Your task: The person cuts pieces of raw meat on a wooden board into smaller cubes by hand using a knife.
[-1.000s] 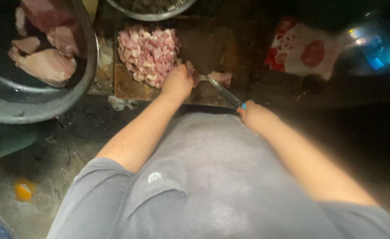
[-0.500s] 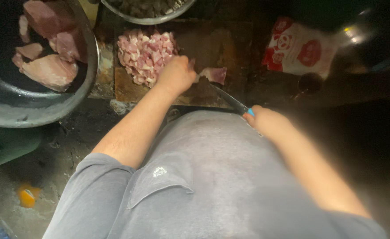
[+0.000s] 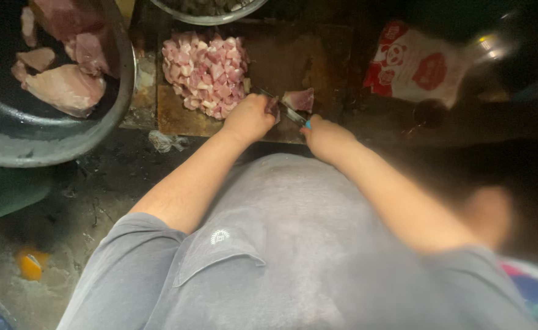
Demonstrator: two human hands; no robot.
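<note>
Right hand (image 3: 325, 135): fist closed on knife (image 3: 288, 111) | left hand (image 3: 250, 117): fingers curled, pinning meat piece (image 3: 298, 99), frame centre-top | meat: likely soft, slippery; hold flat from above.

Both forearms reaching toward 12 o'clock, converging; left hand (image 3: 248, 117) curled, knuckles up; right hand (image 3: 324, 135) fisted, at 3 o'clock of left.

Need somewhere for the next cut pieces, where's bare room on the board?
Bare wood on the cutting board lies between the diced meat pile and the red-and-white bag. The near edge is crowded: left hand, right hand, knife and meat chunk.
</note>
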